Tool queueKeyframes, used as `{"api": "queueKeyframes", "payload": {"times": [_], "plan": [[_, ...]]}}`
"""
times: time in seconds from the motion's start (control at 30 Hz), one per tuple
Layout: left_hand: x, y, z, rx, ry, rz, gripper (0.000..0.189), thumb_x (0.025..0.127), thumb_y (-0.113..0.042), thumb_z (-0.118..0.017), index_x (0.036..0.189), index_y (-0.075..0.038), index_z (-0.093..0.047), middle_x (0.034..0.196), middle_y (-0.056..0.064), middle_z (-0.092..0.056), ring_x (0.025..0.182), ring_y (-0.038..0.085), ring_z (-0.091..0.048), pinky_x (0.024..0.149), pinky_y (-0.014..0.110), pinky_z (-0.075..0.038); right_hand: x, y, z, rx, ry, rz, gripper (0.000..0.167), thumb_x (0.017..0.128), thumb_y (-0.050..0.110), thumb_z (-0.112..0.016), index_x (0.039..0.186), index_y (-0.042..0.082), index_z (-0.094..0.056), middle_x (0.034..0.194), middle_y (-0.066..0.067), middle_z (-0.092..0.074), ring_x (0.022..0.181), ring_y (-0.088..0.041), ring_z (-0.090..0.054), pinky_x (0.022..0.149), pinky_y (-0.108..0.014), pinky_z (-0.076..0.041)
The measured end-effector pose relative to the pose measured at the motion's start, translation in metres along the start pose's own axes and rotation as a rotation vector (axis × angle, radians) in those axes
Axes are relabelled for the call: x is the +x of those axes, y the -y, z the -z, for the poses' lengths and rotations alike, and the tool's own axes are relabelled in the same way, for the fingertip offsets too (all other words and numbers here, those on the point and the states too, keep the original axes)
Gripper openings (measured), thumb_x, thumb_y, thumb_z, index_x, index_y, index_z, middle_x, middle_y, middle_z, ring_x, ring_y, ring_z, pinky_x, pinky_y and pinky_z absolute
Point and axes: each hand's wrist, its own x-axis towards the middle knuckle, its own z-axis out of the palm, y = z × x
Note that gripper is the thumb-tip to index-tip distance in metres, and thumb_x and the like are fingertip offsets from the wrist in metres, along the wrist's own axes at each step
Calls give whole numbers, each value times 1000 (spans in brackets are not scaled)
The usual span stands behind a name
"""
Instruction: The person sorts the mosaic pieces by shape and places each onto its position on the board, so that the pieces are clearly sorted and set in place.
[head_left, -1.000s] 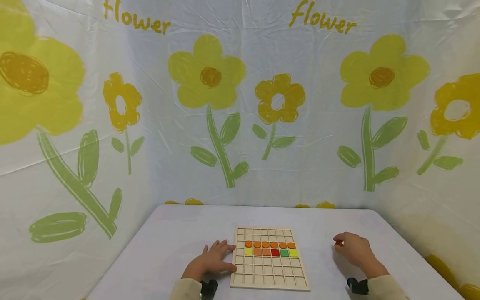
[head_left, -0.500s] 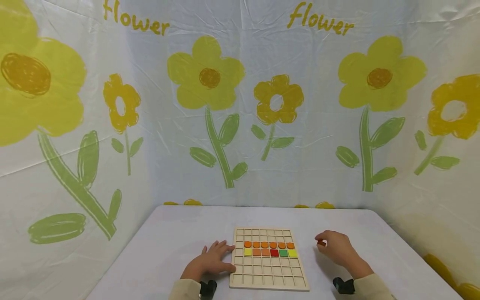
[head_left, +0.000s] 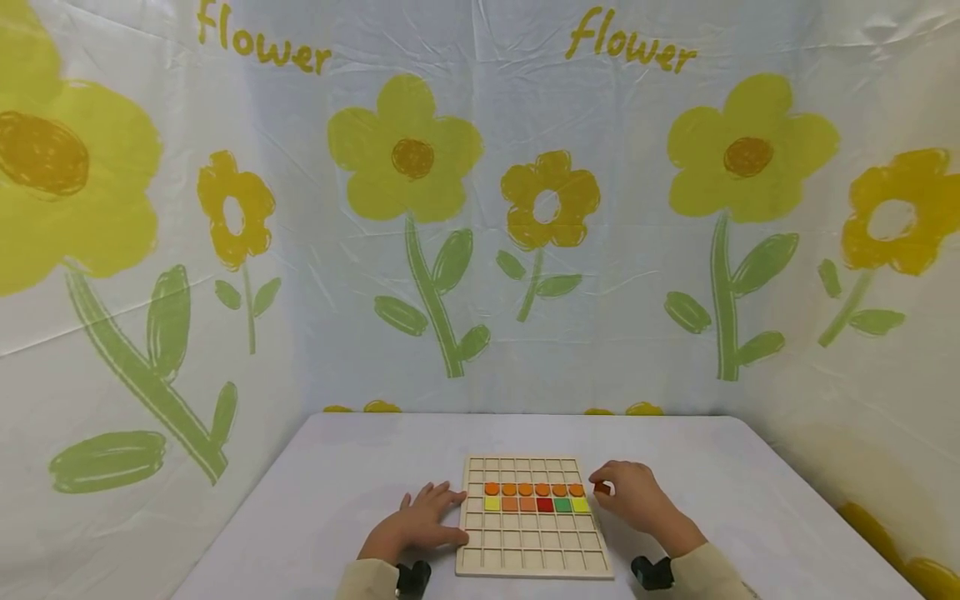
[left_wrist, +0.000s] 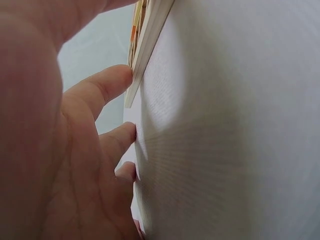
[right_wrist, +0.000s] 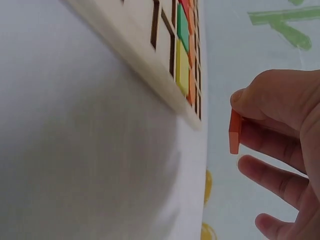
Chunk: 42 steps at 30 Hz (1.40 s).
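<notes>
A pale wooden grid board (head_left: 525,562) lies on the table. Across it runs a row of round orange discs (head_left: 525,490), with a row of square tiles just below in yellow (head_left: 492,503), orange, red (head_left: 545,505) and green (head_left: 563,505). My left hand (head_left: 416,523) rests beside the board, fingers spread, its thumb and index fingertip at the left edge. Just off the board's right edge, level with the discs, my right hand (head_left: 637,500) pinches an orange tile (right_wrist: 234,132) between thumb and fingers. In the right wrist view the tile stands on edge, above the tabletop.
The white table (head_left: 360,458) extends on both sides of the board. Behind it and at the sides hangs a white cloth (head_left: 315,250) printed with yellow flowers. Dark wrist straps (head_left: 652,573) sit at the cuffs of light sleeves (head_left: 708,575).
My right hand has moved left across the table to the board's right edge, with the orange tile in its fingers. My left hand stays at the board's left edge.
</notes>
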Motion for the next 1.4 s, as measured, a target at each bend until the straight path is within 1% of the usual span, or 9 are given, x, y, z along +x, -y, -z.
{"api": "queueKeyframes", "payload": {"times": [0.17, 0.4, 0.53, 0.7, 0.77, 0.9, 1.07, 1.27, 1.4], "plan": [[1, 1, -1, 9, -3, -4, 71, 80, -53, -68, 140, -19, -51, 154, 13, -36, 144, 44, -23, 111, 72, -10, 4, 16, -5, 28, -1, 49, 14, 81, 18, -76, 95, 15, -76, 91, 7, -69, 92, -18, -63, 100, -58, -39], [2, 3, -3, -6, 6, 13, 72, 79, -53, -69, 140, -20, -51, 154, 14, -36, 145, 44, -22, 111, 72, -8, 7, 38, -9, 70, -13, 214, 14, 85, 16, -73, 98, 13, -76, 96, 3, -72, 96, -24, -65, 97, -66, -38], [4, 5, -4, -6, 2, 8, 72, 79, -54, -69, 140, -20, -51, 154, 13, -35, 145, 44, -21, 111, 72, -8, 10, 49, -13, 71, -27, 269, 15, 86, 16, -72, 100, 12, -75, 98, 2, -72, 98, -25, -65, 97, -66, -38], [6, 7, -3, -15, -2, 5, 73, 79, -55, -69, 140, -21, -51, 154, 13, -35, 145, 44, -21, 111, 72, -7, 14, 61, -20, 75, -13, 320, 16, 86, 16, -71, 100, 13, -76, 94, 4, -71, 91, -20, -65, 95, -63, -41], [6, 7, -4, -19, 0, 6, 73, 78, -55, -69, 140, -21, -51, 154, 13, -35, 145, 44, -21, 111, 72, -7, 15, 64, -23, 92, 1, 329, 17, 86, 17, -71, 101, 13, -76, 94, 5, -71, 89, -17, -63, 95, -62, -41], [5, 6, -4, -26, 6, 7, 73, 78, -55, -69, 140, -20, -51, 154, 13, -35, 145, 45, -21, 111, 72, -7, 17, 71, -27, 116, 20, 335, 19, 87, 22, -71, 104, 14, -75, 95, 5, -70, 91, -16, -61, 94, -59, -39], [3, 4, -3, -15, 2, 4, 73, 79, -55, -68, 140, -20, -51, 154, 13, -35, 145, 45, -21, 111, 72, -8, 21, 81, -30, 133, 0, 369, 18, 86, 20, -72, 102, 12, -75, 92, 5, -70, 85, -14, -61, 91, -57, -41], [3, 3, -2, -13, 2, 4, 73, 78, -54, -68, 140, -21, -50, 154, 13, -35, 145, 45, -20, 112, 72, -7, 27, 94, -37, 137, 29, 335, 20, 86, 26, -73, 102, 15, -76, 93, 7, -71, 90, -13, -62, 94, -53, -41], [3, 5, -4, -16, 0, 1, 73, 79, -55, -69, 140, -21, -51, 154, 13, -35, 145, 45, -21, 111, 72, -8, 32, 100, -42, 155, 53, 329, 20, 85, 27, -73, 101, 16, -76, 90, 9, -70, 86, -10, -60, 95, -52, -41]]}}
